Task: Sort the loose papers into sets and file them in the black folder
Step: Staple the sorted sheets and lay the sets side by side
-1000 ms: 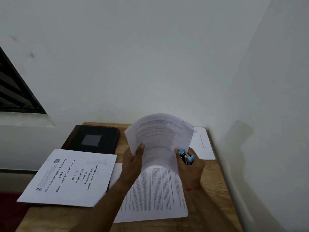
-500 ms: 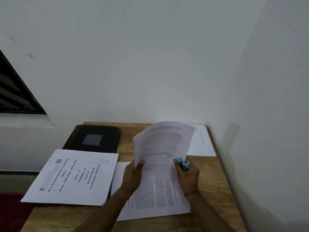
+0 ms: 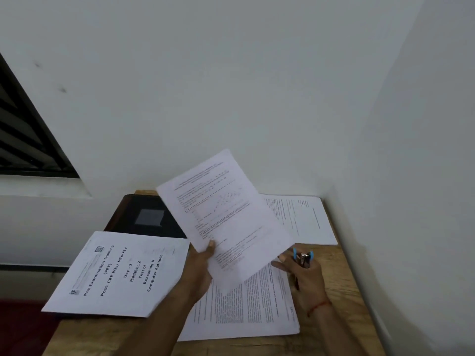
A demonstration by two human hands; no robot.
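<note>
Head view: the left hand pinches a raised sheet at its lower edge. The right hand grips a blue-tipped metal tool. The black folder lies on the table at 11 o'clock from the left hand, with the titled stack at 9 o'clock.

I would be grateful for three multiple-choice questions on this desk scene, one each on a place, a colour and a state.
1. Where does the black folder lie?
A) at the back left of the table
B) at its front right
C) on the floor

2. What colour are the ends of the small tool in the right hand?
A) red
B) blue
C) green

3. How is the sheet in the left hand?
A) crumpled
B) flat on the table
C) held up off the table

Answers:
1 A: it sits by the wall, left of the held sheet.
2 B: light blue ends show above the fingers.
3 C: the left hand pinches its lower edge, above the printed pages.
</note>
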